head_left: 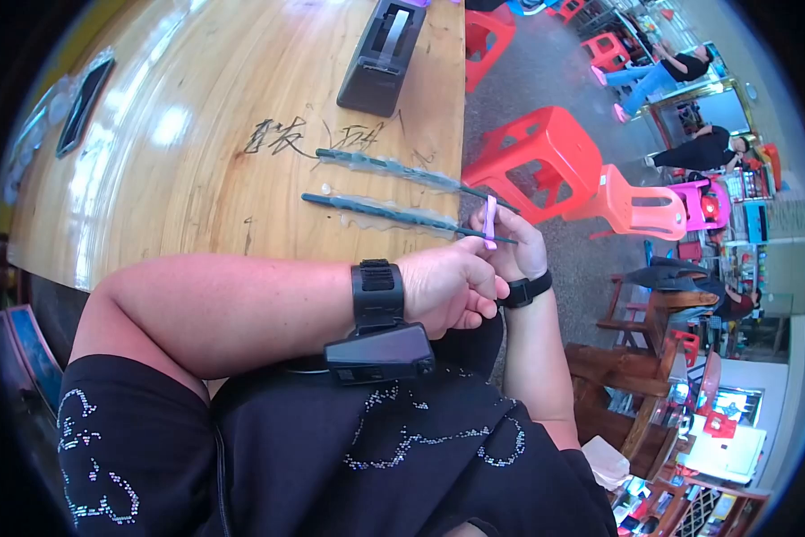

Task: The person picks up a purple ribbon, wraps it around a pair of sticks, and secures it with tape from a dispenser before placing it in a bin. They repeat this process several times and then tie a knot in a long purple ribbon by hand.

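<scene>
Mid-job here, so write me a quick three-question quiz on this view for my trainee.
1. What colour is the narrow strip by the left hand and right hand?
2. True or false: the black boxy object rests on the wooden table.
3. How many dark green stems reach from over the table toward the hands: A) two, B) four, C) six?

Key: 1. Purple. 2. True. 3. A.

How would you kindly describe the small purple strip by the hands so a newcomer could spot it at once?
On the pale wooden table, follow the right edge down to where the left hand and right hand meet. There you see a short, narrow purple strip, set crosswise to two dark green rods and told apart from them by its colour.
</scene>
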